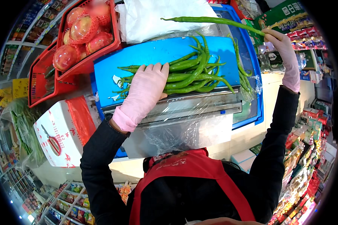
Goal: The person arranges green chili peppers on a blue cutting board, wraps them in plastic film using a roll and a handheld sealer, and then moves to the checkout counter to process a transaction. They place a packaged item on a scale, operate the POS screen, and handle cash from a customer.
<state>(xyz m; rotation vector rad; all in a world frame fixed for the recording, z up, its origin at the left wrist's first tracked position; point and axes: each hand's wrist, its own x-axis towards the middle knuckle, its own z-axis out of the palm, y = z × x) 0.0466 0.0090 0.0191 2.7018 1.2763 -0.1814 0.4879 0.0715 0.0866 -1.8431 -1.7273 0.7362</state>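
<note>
My left hand (148, 90), in a thin pink glove with bare fingertips, rests over the left part of a bunch of long green chili peppers (186, 74). The bunch lies on a blue board (115, 60). Out to the upper right, my right hand (281, 53), gloved the same way, pinches one long green pepper (214, 19) by its right end; the pepper stretches leftward over a white plastic bag (146, 17). A cling film wrapper (197, 105) runs along the board's near edge, with clear film (177, 135) spread over its front plate. More peppers (239, 59) lie right of the board.
Red baskets (117, 31) at the upper left hold net-wrapped fruit (84, 29). Red-handled scissors (55, 144) lie on a white box (45, 126) beside a red plastic bag (81, 118). Bagged green vegetables (26, 135) are at the far left. Stocked shelves (70, 197) stand around.
</note>
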